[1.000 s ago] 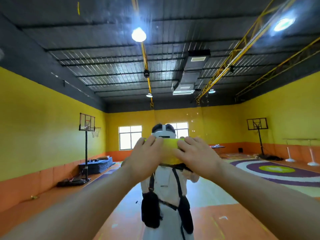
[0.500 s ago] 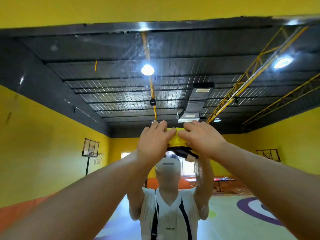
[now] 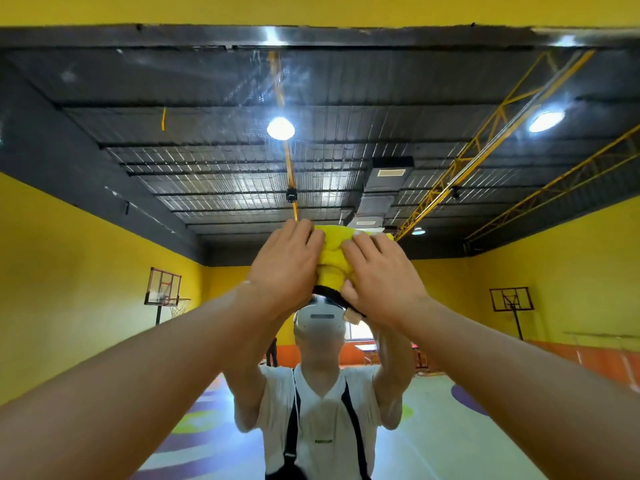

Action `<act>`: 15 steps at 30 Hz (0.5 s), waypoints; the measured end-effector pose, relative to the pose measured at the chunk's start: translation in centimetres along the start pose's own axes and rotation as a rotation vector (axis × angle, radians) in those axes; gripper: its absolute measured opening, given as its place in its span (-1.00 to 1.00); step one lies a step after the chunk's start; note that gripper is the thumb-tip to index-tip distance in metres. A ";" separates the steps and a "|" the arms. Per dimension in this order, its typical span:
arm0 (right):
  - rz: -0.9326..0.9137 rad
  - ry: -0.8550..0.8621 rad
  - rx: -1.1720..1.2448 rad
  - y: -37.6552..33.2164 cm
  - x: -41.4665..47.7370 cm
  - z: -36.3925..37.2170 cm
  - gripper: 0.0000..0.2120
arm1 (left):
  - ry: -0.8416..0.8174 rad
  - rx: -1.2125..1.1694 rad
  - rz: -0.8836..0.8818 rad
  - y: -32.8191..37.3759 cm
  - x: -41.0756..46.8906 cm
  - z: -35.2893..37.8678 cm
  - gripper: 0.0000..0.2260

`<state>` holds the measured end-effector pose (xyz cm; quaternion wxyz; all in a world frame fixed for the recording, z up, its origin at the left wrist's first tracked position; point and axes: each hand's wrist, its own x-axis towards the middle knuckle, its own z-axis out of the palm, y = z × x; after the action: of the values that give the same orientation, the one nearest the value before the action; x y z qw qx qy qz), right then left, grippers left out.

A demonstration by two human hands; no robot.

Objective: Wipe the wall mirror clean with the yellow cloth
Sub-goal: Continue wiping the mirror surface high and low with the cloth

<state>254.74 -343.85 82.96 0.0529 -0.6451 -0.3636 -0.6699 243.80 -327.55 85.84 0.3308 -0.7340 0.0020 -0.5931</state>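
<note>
Wall mirror (image 3: pixel 104 306), bunched yellow cloth (image 3: pixel 334 261) against its glass.
</note>
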 end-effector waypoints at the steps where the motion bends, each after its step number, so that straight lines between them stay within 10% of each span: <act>1: 0.010 0.005 0.001 0.0 0.1 0.2 -0.50 | -0.006 0.003 0.011 0.1 -0.3 0.1 -0.61; 15: -0.074 0.026 0.047 10.3 -0.6 0.0 -0.68 | 0.046 -0.163 -0.090 7.9 4.8 1.5 -0.65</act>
<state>260.41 -351.63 86.69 0.0481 -0.6211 -0.4021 -0.6710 249.58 -334.87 86.03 0.2430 -0.7441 0.0248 -0.6219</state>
